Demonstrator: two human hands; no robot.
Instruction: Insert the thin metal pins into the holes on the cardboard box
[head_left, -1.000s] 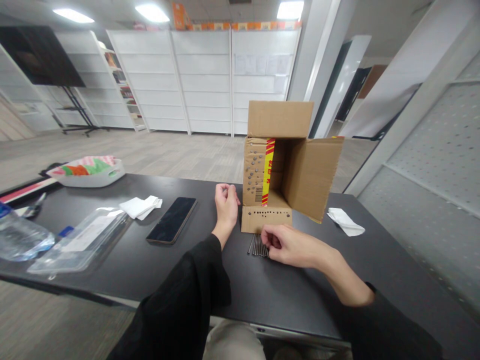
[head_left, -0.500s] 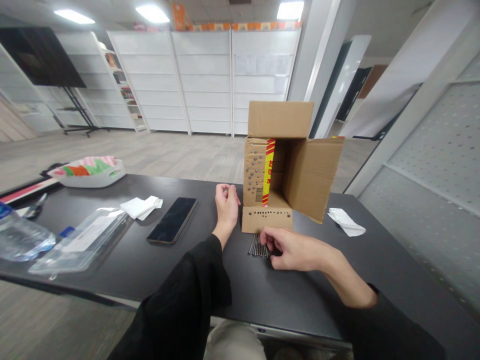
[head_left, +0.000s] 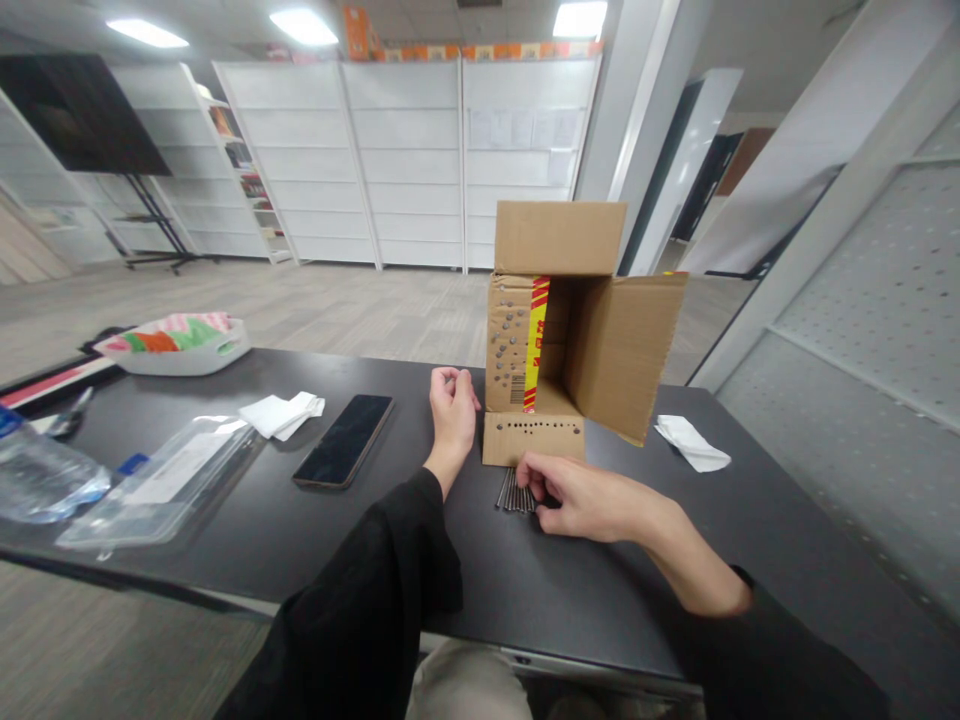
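A cardboard box [head_left: 589, 360] stands open towards me, its left panel studded with several round nail heads [head_left: 510, 340]. Its lower front flap [head_left: 532, 452] has a row of dark holes and a round head near each end. Just before this flap, several metal nails [head_left: 514, 492] lie side by side on the table. My right hand [head_left: 577, 497] is over their right end, index fingertip at the nails and thumb apart from it; the fingers partly cover them. Left of the box rests my left hand [head_left: 454, 410], fingers curled closed; what they hold, if anything, is hidden.
On the dark table [head_left: 600, 600] lie a phone [head_left: 345, 440], white tissues [head_left: 283, 414], a clear plastic case [head_left: 165, 480] and a water bottle [head_left: 45, 470]. A white basket [head_left: 180, 358] with coloured cloth sits far left. Another tissue [head_left: 691, 443] is right of the box.
My right hand's fingers have shifted very slightly left over the nails, with a little more of the nails showing. The left hand and box look unmoved.
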